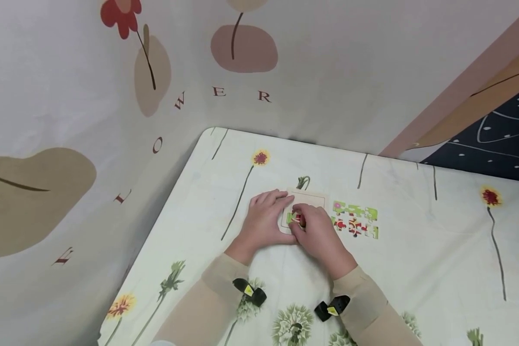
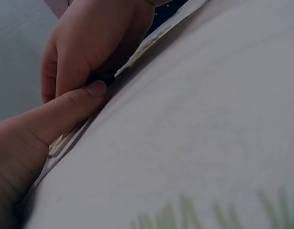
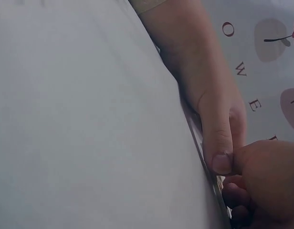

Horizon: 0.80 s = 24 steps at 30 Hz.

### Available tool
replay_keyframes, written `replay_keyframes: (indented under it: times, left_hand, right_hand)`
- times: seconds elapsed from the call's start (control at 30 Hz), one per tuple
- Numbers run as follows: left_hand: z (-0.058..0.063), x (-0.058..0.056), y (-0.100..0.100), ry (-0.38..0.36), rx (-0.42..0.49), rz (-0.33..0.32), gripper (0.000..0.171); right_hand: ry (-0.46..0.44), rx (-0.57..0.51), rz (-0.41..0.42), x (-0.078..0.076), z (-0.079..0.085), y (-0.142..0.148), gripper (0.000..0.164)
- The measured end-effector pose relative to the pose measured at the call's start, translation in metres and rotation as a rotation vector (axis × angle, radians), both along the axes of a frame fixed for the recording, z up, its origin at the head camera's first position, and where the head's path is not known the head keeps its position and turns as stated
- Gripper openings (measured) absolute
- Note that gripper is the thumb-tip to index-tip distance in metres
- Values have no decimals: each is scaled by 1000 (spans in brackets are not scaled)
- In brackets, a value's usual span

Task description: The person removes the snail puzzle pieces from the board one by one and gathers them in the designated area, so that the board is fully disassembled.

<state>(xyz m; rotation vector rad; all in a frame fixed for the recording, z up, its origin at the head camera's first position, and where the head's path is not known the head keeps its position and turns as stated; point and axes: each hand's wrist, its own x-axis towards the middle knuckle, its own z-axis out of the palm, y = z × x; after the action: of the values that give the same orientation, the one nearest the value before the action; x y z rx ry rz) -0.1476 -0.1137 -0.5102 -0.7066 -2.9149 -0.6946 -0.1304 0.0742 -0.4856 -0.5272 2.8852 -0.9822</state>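
Note:
A small pale puzzle board lies on the cloth-covered table in the head view. My left hand rests along its left side, fingers spread over the upper edge and thumb by the lower one. My right hand bends over the board, thumb and forefinger pinching a jigsaw piece that they mostly hide. Red and green puzzle artwork shows in the board's lower left. In the left wrist view, the left thumb reaches beneath the right hand. The right wrist view shows both hands meeting at the board.
Several loose jigsaw pieces, green and red, lie grouped right of the board. The flower-print tablecloth spreads around them. A printed fabric wall rises behind the table, and another stands along the left.

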Motion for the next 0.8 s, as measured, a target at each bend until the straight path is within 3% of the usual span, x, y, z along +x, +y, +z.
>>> replay_keyframes:
  times: [0.27, 0.57, 0.8]
  left_hand:
    - [-2, 0, -1, 11, 4, 0, 96]
    - [-2, 0, 0, 19, 3, 6, 93]
    - [-1, 1, 0, 26, 28, 1, 92]
  right_hand:
    - [5, -15, 16, -2, -3, 2, 34]
    - [-67, -38, -25, -4, 1, 2, 32]
    - [-69, -42, -35, -5, 2, 1, 32]
